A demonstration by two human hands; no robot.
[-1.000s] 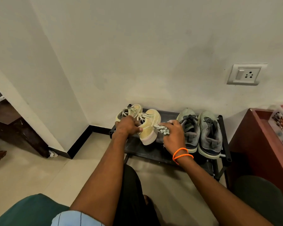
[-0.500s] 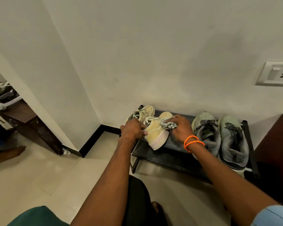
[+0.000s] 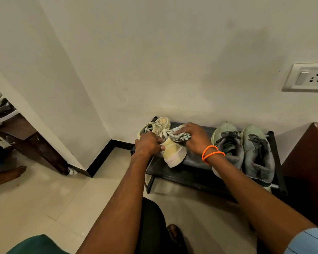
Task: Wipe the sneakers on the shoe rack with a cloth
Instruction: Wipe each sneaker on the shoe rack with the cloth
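Note:
A low black shoe rack (image 3: pixel 187 173) stands against the white wall. My left hand (image 3: pixel 148 144) grips the heel side of a pale yellow sneaker (image 3: pixel 173 153), tilted on the rack's left part. My right hand (image 3: pixel 195 138), with orange bands at the wrist, presses a crumpled striped cloth (image 3: pixel 180 137) onto the top of that sneaker. Its yellow partner (image 3: pixel 158 124) lies behind my left hand near the wall. A pair of grey-green sneakers (image 3: pixel 246 147) with dark laces sits on the rack's right half.
A dark red-brown cabinet (image 3: pixel 305 162) stands right of the rack. A wall socket (image 3: pixel 307 77) is above it. At far left are a dark wooden bench leg (image 3: pixel 40 153) and another person's bare foot (image 3: pixel 9 174). My own knees and foot are below on the tiled floor.
My right hand has slid the cloth from the sneaker's side up over its top toward the toe. My left hand keeps its grip on the sneaker. The camera shifted slightly left.

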